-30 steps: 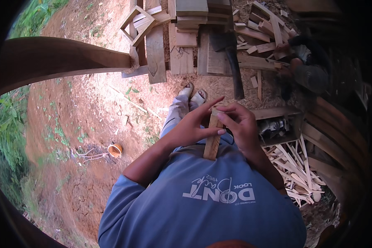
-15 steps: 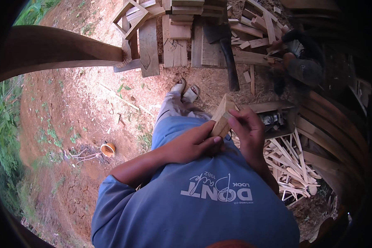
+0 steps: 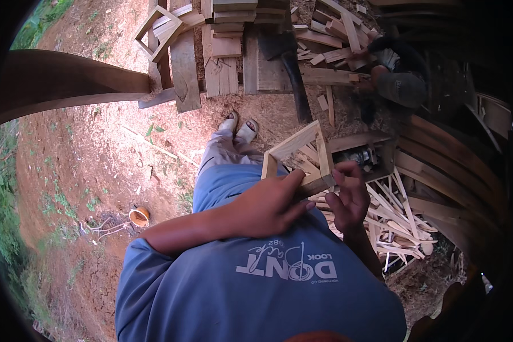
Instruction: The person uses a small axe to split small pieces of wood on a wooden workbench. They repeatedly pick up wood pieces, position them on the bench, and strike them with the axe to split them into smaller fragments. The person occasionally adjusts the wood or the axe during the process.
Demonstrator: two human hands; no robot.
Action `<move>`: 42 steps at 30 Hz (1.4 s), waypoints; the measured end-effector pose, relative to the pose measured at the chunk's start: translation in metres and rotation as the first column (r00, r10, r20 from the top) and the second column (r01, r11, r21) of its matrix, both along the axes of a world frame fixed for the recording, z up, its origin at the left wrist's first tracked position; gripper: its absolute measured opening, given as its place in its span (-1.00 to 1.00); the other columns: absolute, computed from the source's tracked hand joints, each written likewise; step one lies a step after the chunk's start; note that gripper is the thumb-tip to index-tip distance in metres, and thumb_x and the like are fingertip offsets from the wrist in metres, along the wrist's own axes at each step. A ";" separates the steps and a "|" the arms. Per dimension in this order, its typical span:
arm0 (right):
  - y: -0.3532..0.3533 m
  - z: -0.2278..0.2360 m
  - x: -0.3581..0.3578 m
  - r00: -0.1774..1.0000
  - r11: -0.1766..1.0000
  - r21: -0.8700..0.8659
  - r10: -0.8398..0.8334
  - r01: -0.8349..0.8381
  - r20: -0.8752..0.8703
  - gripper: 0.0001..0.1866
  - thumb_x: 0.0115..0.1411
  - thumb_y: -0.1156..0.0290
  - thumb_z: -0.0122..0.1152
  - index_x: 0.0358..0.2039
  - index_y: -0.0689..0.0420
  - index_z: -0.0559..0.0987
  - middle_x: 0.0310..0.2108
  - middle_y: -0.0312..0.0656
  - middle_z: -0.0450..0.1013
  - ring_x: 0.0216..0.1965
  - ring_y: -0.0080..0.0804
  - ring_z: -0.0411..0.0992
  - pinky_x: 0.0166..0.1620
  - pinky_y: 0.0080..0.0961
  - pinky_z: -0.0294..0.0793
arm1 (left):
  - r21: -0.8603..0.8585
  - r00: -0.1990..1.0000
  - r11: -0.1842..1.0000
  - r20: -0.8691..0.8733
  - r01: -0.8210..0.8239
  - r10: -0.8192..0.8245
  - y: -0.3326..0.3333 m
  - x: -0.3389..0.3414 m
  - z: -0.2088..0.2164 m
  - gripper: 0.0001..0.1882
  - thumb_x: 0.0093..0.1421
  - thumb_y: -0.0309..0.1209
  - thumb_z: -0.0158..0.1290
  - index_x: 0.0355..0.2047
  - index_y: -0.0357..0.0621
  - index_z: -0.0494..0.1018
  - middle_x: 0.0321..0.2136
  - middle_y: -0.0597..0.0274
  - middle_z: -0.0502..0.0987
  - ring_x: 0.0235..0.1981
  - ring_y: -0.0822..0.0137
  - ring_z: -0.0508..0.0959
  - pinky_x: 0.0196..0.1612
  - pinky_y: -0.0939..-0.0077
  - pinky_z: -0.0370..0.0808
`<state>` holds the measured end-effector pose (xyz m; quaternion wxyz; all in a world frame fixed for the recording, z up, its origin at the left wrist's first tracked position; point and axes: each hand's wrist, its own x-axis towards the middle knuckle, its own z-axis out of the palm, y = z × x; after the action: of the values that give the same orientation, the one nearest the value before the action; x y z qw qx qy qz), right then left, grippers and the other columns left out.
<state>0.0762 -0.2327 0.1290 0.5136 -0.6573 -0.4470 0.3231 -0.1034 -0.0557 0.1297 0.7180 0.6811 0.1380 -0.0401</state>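
A small four-sided frame of pale wood [image 3: 295, 141] is held in front of my belly, tilted so that its opening shows. My left hand [image 3: 271, 204] grips its near bar, thumb on the close side and fingers partly hidden behind the wood. At the frame's right corner is my right hand [image 3: 350, 198], its fingers bent and the fingertips against the wood. Whether a small thing lies between those fingertips is too small to tell.
Ahead lie planks [image 3: 186, 74], a stack of wooden blocks [image 3: 227, 47], another wooden frame [image 3: 170, 35] and a dark-handled axe [image 3: 295, 80]. A co-worker [image 3: 402, 85] crouches at the far right. Thin offcuts [image 3: 402, 222], a wooden box [image 3: 362, 138] and an orange container [image 3: 139, 216] are nearby.
The frame has been turned in my hands, from nearly edge-on to showing its opening. My right hand has shifted slightly at its corner. The whole view has moved a little.
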 end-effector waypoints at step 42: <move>0.070 -0.010 0.000 0.987 0.989 0.099 0.092 -0.105 0.135 -0.48 -0.03 0.64 0.56 0.02 0.19 0.71 -0.11 -0.13 0.64 -0.15 -0.31 0.65 -0.05 -0.39 0.66 | 0.673 0.964 0.707 -0.261 0.216 -0.047 0.067 0.007 0.009 -0.52 0.10 -0.01 0.37 -0.39 -0.25 0.62 -0.53 -0.08 0.63 -0.42 -0.11 0.68 -0.27 0.07 0.61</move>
<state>0.0760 -0.1628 0.1189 0.5009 -0.6258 -0.5280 0.2804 -0.0963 0.0113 0.1387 0.3839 0.8997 0.1739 -0.1133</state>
